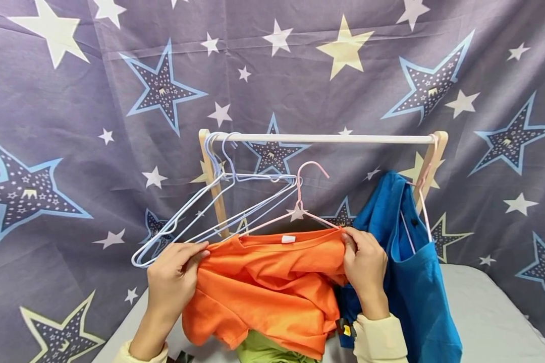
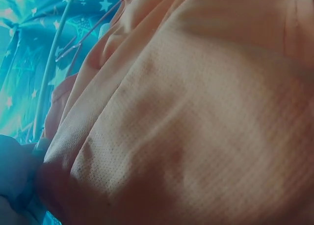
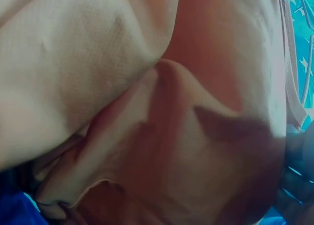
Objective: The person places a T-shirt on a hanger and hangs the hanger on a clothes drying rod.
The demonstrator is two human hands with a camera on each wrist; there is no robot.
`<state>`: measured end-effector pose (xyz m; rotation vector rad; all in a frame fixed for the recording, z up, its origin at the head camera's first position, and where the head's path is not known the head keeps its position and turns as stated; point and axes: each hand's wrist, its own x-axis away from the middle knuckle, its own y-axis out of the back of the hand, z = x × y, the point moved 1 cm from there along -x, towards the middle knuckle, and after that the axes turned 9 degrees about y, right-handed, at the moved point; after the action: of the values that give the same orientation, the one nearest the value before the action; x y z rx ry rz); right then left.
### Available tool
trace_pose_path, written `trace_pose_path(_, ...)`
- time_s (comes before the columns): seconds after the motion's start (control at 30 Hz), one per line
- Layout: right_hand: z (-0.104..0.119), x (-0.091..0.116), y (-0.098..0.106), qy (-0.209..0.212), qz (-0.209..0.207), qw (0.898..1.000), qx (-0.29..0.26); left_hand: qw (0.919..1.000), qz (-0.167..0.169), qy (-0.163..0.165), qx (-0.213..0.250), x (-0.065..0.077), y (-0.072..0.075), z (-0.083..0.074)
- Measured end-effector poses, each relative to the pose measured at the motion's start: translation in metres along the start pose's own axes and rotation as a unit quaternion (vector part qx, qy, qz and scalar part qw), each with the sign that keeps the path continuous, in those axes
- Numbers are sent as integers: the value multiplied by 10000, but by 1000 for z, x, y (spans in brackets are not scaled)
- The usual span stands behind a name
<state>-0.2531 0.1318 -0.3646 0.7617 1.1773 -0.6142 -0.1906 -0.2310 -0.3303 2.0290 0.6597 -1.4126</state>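
An orange T-shirt (image 1: 272,282) is stretched out between both hands, its neckline up and a white label (image 1: 288,239) at the collar. The left hand (image 1: 174,272) pinches its left shoulder between thumb and fingers, and the right hand (image 1: 365,264) grips the other shoulder the same way. Out of the neckline rises a pink hanger (image 1: 298,196), its hook upright below the level of the rail; its lower part is hidden by the cloth. Both wrist views are filled mostly by shirt fabric (image 2: 196,112), with the left hand (image 2: 19,176) at the lower left edge.
A small rack with a white rail (image 1: 327,138) and wooden posts stands behind. Several pale blue hangers (image 1: 200,201) hang at its left end. On the right, a blue garment (image 1: 418,292) hangs from another pink hanger. Green cloth (image 1: 272,350) lies below the shirt on the grey surface (image 1: 490,312).
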Motion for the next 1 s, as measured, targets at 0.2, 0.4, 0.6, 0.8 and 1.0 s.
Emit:
trace_pose_path(0.2, 1, 0, 0, -99, 0, 9999, 35, 9999, 31, 94, -89, -1, 3, -2)
trace_pose_path(0.4, 5, -1, -1, 82, -58, 9999, 92, 9946, 784, 323, -606, -2, 1, -7)
trace_pose_path(0.6, 11, 0, -5, 291, 12, 9995, 72, 9861, 1166, -295, -1149, -4, -12, -13)
trace_pose_path(0.8, 14, 1, -5, 288, 28, 9996, 68, 9829, 986, -725, -1375, -2, -23, -12)
trace_pose_path(1.0, 16, -2, -4, 333, 74, 9994, -57, 9780, 1171, -485, -1654, 1, -26, -11)
